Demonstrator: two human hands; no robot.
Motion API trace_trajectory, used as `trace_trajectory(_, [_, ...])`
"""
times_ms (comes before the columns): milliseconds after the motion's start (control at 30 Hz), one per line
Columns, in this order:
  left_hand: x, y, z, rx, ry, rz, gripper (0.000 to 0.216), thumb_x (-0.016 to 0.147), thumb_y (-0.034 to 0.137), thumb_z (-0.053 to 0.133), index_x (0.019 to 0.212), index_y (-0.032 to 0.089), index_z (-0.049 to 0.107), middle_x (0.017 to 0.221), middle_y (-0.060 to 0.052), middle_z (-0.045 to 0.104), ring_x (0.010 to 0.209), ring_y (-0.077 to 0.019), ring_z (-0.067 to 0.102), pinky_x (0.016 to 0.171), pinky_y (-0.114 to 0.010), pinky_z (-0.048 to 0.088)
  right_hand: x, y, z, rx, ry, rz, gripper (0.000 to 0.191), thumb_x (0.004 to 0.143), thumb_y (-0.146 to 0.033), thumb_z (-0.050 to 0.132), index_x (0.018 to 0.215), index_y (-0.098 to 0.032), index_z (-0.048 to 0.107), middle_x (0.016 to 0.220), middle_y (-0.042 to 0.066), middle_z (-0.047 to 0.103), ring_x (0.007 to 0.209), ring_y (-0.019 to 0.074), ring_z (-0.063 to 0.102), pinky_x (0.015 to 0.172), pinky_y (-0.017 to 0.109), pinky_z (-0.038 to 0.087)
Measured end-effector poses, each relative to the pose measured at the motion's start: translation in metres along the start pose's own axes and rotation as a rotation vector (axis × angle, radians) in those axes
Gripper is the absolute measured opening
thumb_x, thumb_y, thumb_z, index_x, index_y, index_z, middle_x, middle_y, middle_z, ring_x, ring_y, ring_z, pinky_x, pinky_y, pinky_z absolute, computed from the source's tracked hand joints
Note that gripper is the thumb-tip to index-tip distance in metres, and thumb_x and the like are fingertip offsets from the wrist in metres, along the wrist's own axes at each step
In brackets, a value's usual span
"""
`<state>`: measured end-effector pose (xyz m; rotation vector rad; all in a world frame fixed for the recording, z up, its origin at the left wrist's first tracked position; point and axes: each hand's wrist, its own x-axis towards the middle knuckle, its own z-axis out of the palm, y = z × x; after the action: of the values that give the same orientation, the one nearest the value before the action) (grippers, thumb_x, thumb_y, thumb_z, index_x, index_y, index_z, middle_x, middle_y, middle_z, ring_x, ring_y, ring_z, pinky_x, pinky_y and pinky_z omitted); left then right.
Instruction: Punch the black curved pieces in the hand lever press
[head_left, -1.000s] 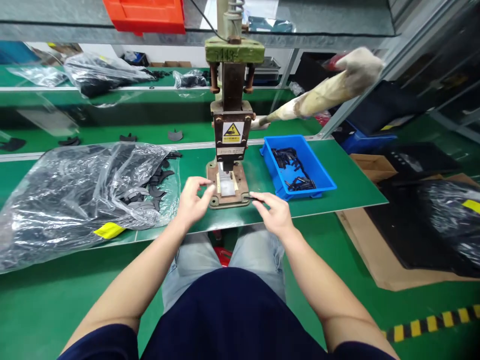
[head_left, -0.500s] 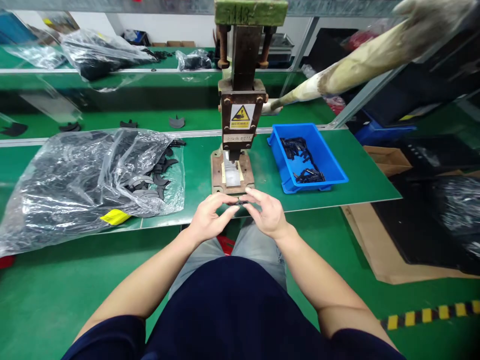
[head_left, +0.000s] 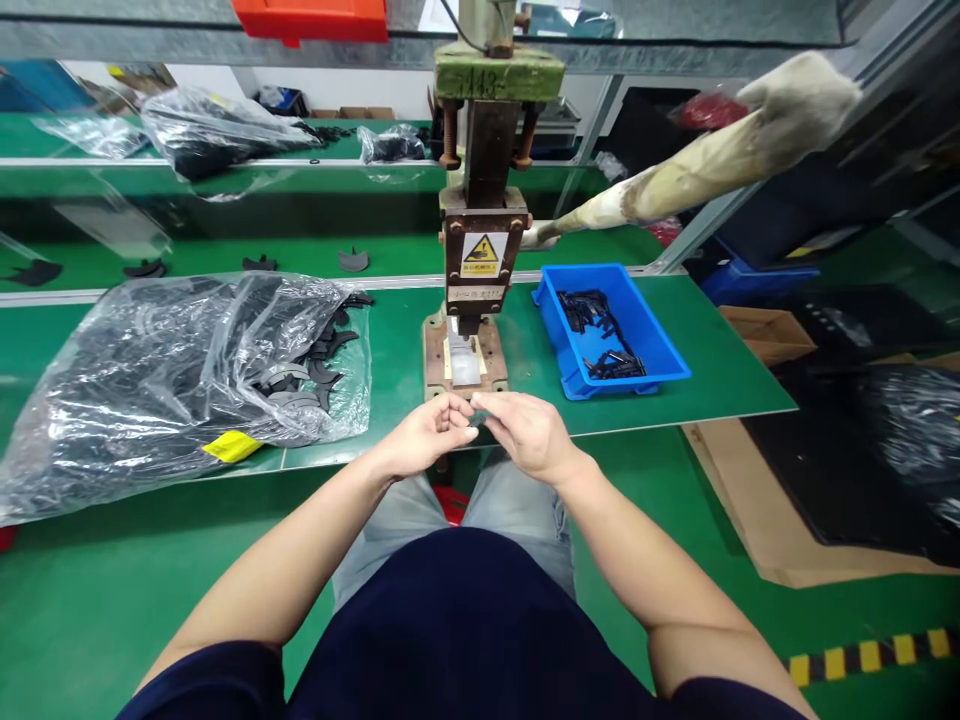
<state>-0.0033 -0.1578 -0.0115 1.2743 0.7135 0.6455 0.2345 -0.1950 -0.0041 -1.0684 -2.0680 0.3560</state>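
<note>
A small dark part point(head_left: 478, 419) is between the fingertips of both hands, just in front of the press base, mostly hidden by the fingers. My left hand point(head_left: 426, 440) pinches it from the left with curled fingers. From the other side, my right hand point(head_left: 531, 432) is closed on it, thumb below and fingers above. Behind them stands the hand press point(head_left: 486, 245), its ram over a pale metal fixture point(head_left: 466, 371). Slim black parts point(head_left: 616, 364) lie in a blue bin point(head_left: 566, 360) to the right.
On the left, a clear plastic bag point(head_left: 157, 380) spills curved black pieces point(head_left: 324, 376) onto the green table point(head_left: 397, 360). The press's wrapped lever point(head_left: 675, 175) reaches up to the right. Several curved pieces sit on the ledge behind. Cardboard point(head_left: 735, 500) lies at right.
The fingers have shifted around the small dark part; my left fingers are more curled and my right hand is turned more over it. The view has tilted up slightly.
</note>
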Motion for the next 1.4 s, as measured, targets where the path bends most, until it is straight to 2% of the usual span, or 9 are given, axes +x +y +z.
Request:
trace_trajectory(133, [0.015, -0.002, -0.019, 0.054, 0.1, 0.107, 0.049, 0.087, 0.052, 0.084, 0.125, 0.024, 0.071, 0.08, 0.002, 0.064, 0.069, -0.0131, 0.065, 0.069, -0.028, 0.056, 0.014, 0.002, -0.041, -0.067, 0.145, 0.054, 0.055, 0.094, -0.03, 0.073, 0.147, -0.033, 0.061, 0.14, 0.008, 0.074, 0.128, 0.028, 0.072, 0.114, 0.055, 0.062])
trace_trajectory(233, [0.038, -0.006, -0.038, 0.075, 0.299, 0.211, 0.043, 0.085, 0.053, 0.084, 0.111, 0.022, 0.067, 0.081, 0.001, 0.067, 0.071, -0.0146, 0.069, 0.071, -0.03, 0.058, 0.041, -0.004, -0.088, -0.01, 0.451, 0.107, 0.045, 0.094, -0.032, 0.075, 0.138, -0.03, 0.067, 0.133, 0.008, 0.074, 0.119, 0.0248, 0.073, 0.112, 0.05, 0.062])
trace_trajectory(333, [0.066, -0.01, -0.055, 0.206, 0.49, 0.298, 0.034, 0.086, 0.048, 0.081, 0.098, 0.022, 0.063, 0.085, -0.002, 0.072, 0.075, -0.0156, 0.07, 0.075, -0.031, 0.058, 0.085, -0.028, -0.132, 0.201, 0.74, -0.01, 0.034, 0.096, -0.042, 0.073, 0.127, -0.027, 0.07, 0.122, 0.004, 0.074, 0.113, 0.0199, 0.074, 0.103, 0.041, 0.063])
trace_trajectory(500, [0.096, -0.007, -0.068, 0.763, 0.487, 0.355, 0.015, 0.096, 0.036, 0.07, 0.103, 0.023, 0.073, 0.101, -0.005, 0.08, 0.09, -0.0205, 0.072, 0.088, -0.035, 0.057, 0.155, -0.087, -0.165, 0.45, 0.668, -0.244, 0.058, 0.1, -0.072, 0.042, 0.116, -0.024, 0.072, 0.112, -0.001, 0.074, 0.103, 0.0147, 0.078, 0.091, 0.032, 0.064])
trace_trajectory(600, [0.101, -0.001, -0.069, 1.053, 0.366, 0.408, 0.019, 0.102, 0.029, 0.061, 0.106, 0.023, 0.079, 0.112, -0.007, 0.081, 0.108, -0.0251, 0.072, 0.101, -0.039, 0.054, 0.171, -0.098, -0.164, 0.45, 0.568, -0.27, 0.07, 0.1, -0.077, 0.039, 0.092, -0.016, 0.072, 0.077, -0.001, 0.07, 0.074, 0.0119, 0.074, 0.068, 0.026, 0.06])
trace_trajectory(733, [0.103, 0.007, -0.069, 1.19, 0.274, 0.428, 0.024, 0.102, 0.025, 0.058, 0.109, 0.022, 0.081, 0.118, -0.008, 0.081, 0.114, -0.027, 0.07, 0.105, -0.04, 0.053, 0.166, -0.083, -0.161, 0.414, 0.452, -0.283, 0.051, 0.095, -0.062, 0.07, 0.082, -0.013, 0.071, 0.064, -0.002, 0.065, 0.057, 0.0113, 0.065, 0.055, 0.027, 0.052])
trace_trajectory(900, [0.105, 0.012, -0.07, 1.208, 0.248, 0.407, 0.024, 0.101, 0.024, 0.059, 0.11, 0.021, 0.081, 0.118, -0.008, 0.081, 0.113, -0.0275, 0.071, 0.104, -0.041, 0.053, 0.137, -0.063, -0.151, 0.359, 0.332, -0.294, 0.044, 0.094, -0.054, 0.072, 0.075, -0.015, 0.068, 0.072, 0.001, 0.067, 0.078, 0.0155, 0.072, 0.086, 0.039, 0.062])
trace_trajectory(1100, [0.104, 0.011, -0.07, 1.171, 0.223, 0.436, 0.025, 0.103, 0.026, 0.057, 0.108, 0.02, 0.08, 0.118, -0.009, 0.082, 0.114, -0.0267, 0.072, 0.106, -0.042, 0.052, 0.075, -0.033, -0.116, 0.099, 0.185, -0.367, 0.029, 0.074, -0.038, 0.09, 0.078, -0.025, 0.065, 0.075, -0.003, 0.064, 0.089, 0.0215, 0.071, 0.119, 0.063, 0.049])
trace_trajectory(1400, [0.091, 0.007, -0.081, 1.16, 0.243, 0.38, 0.028, 0.104, 0.029, 0.057, 0.123, 0.022, 0.076, 0.13, -0.008, 0.078, 0.125, -0.0258, 0.068, 0.113, -0.043, 0.05, 0.052, -0.003, -0.063, 0.03, 0.524, -0.39, 0.028, 0.072, -0.018, 0.083, 0.066, -0.026, 0.057, 0.07, -0.006, 0.065, 0.083, 0.02, 0.073, 0.112, 0.061, 0.058])
